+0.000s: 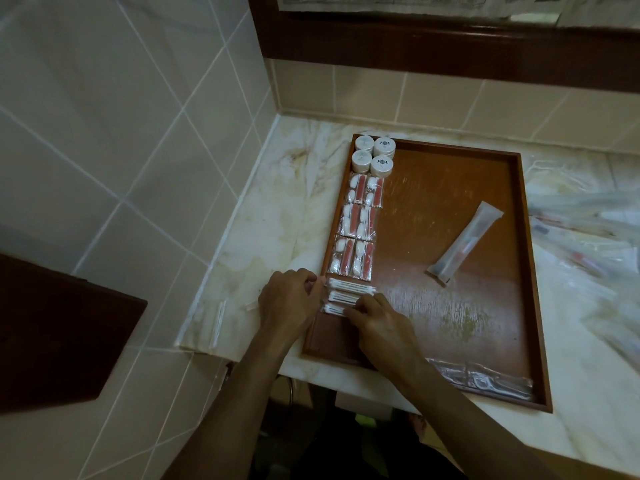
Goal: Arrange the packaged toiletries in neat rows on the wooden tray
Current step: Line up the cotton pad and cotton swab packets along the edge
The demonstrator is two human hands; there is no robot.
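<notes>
Head view: your left hand (289, 299) and right hand (375, 322) pinch the cotton-swab packets (349, 295) at the tray's (533, 306) near-left edge; push unevenly and you risk skewing the row.

Wooden tray (502, 237), toiletry packets (356, 233) in two rows along left side

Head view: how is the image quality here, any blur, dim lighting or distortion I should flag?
Head view: dim overall; the packets piled on the counter at right are smeared by blur, while the tray and cotton swab packs stay sharp; wide-angle bending curves the wall tiles; mild sheen on the clear packet at the tray's near edge.
</notes>
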